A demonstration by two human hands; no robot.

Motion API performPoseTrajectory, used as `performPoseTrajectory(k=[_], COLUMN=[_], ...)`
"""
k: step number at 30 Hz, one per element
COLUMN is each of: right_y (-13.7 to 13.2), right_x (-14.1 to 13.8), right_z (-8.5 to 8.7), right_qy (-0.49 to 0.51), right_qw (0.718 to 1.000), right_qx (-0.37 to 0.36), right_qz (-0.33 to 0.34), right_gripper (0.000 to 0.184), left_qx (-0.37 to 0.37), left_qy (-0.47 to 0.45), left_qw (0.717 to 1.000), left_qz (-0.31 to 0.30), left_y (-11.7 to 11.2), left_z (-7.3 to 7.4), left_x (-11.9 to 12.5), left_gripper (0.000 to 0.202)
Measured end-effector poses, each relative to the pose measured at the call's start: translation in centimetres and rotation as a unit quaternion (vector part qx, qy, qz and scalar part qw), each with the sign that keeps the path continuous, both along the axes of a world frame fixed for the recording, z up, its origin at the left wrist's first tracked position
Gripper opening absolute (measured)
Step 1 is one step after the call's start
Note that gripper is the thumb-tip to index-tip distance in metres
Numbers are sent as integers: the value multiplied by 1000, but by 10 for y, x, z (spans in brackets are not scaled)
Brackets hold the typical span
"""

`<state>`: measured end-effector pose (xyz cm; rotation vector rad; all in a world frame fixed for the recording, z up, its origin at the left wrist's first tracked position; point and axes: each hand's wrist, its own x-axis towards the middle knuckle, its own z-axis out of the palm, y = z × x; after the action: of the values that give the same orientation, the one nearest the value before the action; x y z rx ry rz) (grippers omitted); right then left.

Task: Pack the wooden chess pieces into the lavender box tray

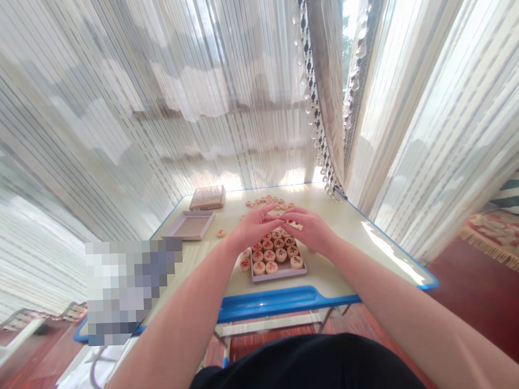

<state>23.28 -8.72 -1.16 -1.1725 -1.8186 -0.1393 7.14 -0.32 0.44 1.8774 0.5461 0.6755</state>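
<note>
A shallow grey tray [279, 275] sits near the table's front edge, filled with several round wooden chess pieces [275, 253] marked in red and black. My left hand [257, 227] and my right hand [309, 227] lie side by side over the tray's far end, fingers bent down onto the pieces and fingertips meeting in the middle. What the fingers grip, if anything, is hidden beneath them. More loose pieces [270, 204] lie scattered beyond the hands, and a single piece [220, 233] lies to the left.
A blue-rimmed pale table [372, 241] stands against striped curtains. An empty box lid [189, 225] and a folded board or box [207, 197] lie at the back left. A blurred patch covers the table's left front. Red carpet lies to the right.
</note>
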Motion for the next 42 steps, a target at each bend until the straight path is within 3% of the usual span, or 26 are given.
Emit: performPoseTrajectory(k=[4, 6, 9, 11, 16, 20, 23, 28, 34, 38, 42], right_y=[-1, 0, 2, 3, 2, 2, 5, 5, -2, -5, -8], right_x=[3, 6, 11, 16, 30, 38, 38, 39, 44, 46, 45], right_z=[2, 2, 2, 2, -2, -9, -14, -17, -17, -16, -14], right_qy=[12, 22, 42, 49, 24, -28, -40, -68, -51, -41, -49], right_qw=[1000, 999, 997, 992, 977, 974, 975, 976, 973, 971, 966], right_qx=[-15, -14, -48, -81, -158, -155, -145, -137, -160, -163, -182], right_qz=[-17, -30, -54, -82, -142, -163, -164, -152, -159, -168, -175], right_gripper=[21, 21, 22, 22, 18, 14, 12, 13, 16, 16, 16], left_qx=[40, 107, 256, 320, 365, 339, 292, 339, 217, 162, 158], left_qy=[17, 25, 54, 64, 60, 87, 73, 95, 34, 1, -36], left_qw=[999, 991, 943, 914, 872, 871, 886, 855, 843, 844, 851], left_qz=[18, 80, 205, 241, 321, 344, 353, 380, 492, 512, 500], left_y=[-1, 0, 3, 5, 10, 6, -10, -33, -21, -17, -19], left_z=[2, 5, 7, 7, 13, 13, 4, -12, -15, -17, -18], left_x=[2, 0, -5, -9, -19, -29, -34, -33, -39, -41, -38], left_gripper=[63, 51, 35, 32, 28, 26, 26, 31, 50, 56, 59])
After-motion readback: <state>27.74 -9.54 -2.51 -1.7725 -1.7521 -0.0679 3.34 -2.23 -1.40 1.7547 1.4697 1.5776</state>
